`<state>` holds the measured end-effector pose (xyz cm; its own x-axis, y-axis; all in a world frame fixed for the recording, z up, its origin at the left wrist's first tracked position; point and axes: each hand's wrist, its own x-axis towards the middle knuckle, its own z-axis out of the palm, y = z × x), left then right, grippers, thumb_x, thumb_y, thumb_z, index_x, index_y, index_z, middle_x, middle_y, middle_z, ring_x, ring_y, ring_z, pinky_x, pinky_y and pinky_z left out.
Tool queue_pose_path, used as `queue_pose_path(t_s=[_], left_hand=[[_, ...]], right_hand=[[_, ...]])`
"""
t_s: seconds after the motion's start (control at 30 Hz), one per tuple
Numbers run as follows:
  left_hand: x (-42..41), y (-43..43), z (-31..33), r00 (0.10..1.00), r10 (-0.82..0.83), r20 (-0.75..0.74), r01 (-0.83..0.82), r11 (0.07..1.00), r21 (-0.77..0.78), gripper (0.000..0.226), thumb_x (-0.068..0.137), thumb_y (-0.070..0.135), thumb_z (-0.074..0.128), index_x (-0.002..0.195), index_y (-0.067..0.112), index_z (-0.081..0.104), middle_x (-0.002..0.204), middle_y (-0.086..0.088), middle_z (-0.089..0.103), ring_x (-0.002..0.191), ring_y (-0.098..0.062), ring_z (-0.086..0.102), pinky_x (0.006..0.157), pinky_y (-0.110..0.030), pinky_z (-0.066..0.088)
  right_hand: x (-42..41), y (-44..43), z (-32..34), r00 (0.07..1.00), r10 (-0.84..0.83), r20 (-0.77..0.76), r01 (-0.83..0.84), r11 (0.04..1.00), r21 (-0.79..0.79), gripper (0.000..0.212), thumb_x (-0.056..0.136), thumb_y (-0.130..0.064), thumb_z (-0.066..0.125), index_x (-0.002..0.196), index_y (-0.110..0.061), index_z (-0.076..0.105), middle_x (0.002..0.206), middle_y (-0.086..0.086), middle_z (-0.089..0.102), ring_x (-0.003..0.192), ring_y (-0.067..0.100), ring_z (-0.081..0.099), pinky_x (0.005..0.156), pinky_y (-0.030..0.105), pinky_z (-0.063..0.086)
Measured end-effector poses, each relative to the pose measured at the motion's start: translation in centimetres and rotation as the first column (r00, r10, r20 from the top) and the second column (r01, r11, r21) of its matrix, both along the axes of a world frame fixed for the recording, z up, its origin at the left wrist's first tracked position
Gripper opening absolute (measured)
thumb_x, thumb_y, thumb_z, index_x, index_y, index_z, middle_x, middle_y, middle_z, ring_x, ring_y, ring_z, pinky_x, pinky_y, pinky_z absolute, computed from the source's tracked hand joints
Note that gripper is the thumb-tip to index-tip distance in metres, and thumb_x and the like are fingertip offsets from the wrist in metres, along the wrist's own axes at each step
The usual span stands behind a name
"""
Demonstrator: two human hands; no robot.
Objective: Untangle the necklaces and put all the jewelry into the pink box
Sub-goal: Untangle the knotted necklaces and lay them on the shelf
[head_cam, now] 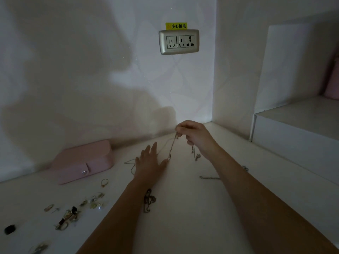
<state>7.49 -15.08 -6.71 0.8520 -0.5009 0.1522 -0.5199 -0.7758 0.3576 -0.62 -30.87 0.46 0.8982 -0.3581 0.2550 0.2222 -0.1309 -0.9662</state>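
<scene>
Fine silver necklace [173, 146], centre of the frame, strung between the 2 hands above the white table [183, 226]. The right hand [194, 134], raised just right of centre, pinches the chain at its fingertips, and a small pendant [197, 157] dangles below it. The left hand [149, 162], fingers straight and spread, lies flat on the table and appears to pin the slack of the chain there. The chain is judged very light, limp and slippery, with thin links that could kink or snap under a hard pull. It is best taken in a fingertip pinch close to the tangle or the clasp and teased apart, not tugged. The pink box [82, 162], left of centre against the wall, is closed, its snap [84, 172] fastened; it looks soft-covered and light. Rings and earrings [93, 200] lie scattered at lower left, and a dark chain [149, 200] lies just beside the left forearm. At upper centre, a yellow label [176, 26] above the wall socket [178, 42] reads "小心触电". No brand is legible on the box.
</scene>
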Motion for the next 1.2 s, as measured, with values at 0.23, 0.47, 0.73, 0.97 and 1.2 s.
queue_pose_path(t_s=[0.23,0.47,0.73,0.97,1.2], left_hand=[[-0.3,-0.2,0.0,0.999,-0.035,-0.017,0.038,0.962,0.270,0.061,0.099,0.054,0.013,0.152,0.026,0.002,0.161,-0.004,-0.005,0.147,-0.024,-0.004,0.115,-0.051,-0.004],[-0.8,-0.4,0.2,0.997,0.073,-0.038,-0.062,0.967,0.247,0.076,0.094,0.064,0.014,0.152,0.020,-0.006,0.159,-0.011,-0.011,0.147,-0.028,-0.008,0.117,-0.048,-0.006],[-0.6,0.3,0.7,0.968,0.224,-0.109,-0.194,0.953,0.232,0.093,0.083,0.079,0.015,0.152,0.020,-0.009,0.158,-0.011,-0.016,0.146,-0.030,-0.014,0.113,-0.055,-0.010],[-0.7,0.5,0.8,0.964,0.235,-0.123,-0.202,0.951,0.233,0.098,0.081,0.082,0.015,0.151,0.020,-0.012,0.157,-0.011,-0.020,0.145,-0.031,-0.017,0.111,-0.057,-0.011],[0.4,2.1,0.7,0.925,0.365,-0.102,-0.335,0.914,0.229,0.088,0.090,0.070,0.017,0.152,0.012,-0.007,0.157,-0.017,-0.015,0.145,-0.033,-0.013,0.114,-0.053,-0.008]], right_hand=[[-0.1,-1.2,0.1,0.984,-0.157,0.079,0.138,0.968,0.212,0.012,0.094,-0.007,0.054,0.083,-0.010,0.059,0.078,0.004,0.057,0.063,0.013,0.051,0.057,0.023,0.042],[0.5,-2.6,-0.9,0.957,-0.287,0.039,0.256,0.902,0.346,0.010,0.092,-0.005,0.058,0.084,-0.010,0.061,0.074,0.006,0.060,0.067,0.017,0.058,0.067,0.021,0.051],[1.6,-4.1,-2.4,0.855,-0.518,-0.038,0.500,0.800,0.332,0.010,0.097,-0.009,0.047,0.089,-0.011,0.052,0.084,0.000,0.055,0.081,0.015,0.055,0.085,0.034,0.047],[0.8,-5.0,-2.3,0.879,-0.463,-0.118,0.454,0.732,0.509,0.011,0.096,-0.002,0.046,0.094,-0.002,0.056,0.073,0.009,0.060,0.061,0.015,0.056,0.063,0.022,0.053],[0.6,-5.2,-2.0,0.905,-0.413,-0.096,0.422,0.853,0.308,0.006,0.094,-0.012,0.055,0.091,-0.011,0.059,0.092,0.003,0.057,0.079,0.014,0.055,0.078,0.026,0.051]])
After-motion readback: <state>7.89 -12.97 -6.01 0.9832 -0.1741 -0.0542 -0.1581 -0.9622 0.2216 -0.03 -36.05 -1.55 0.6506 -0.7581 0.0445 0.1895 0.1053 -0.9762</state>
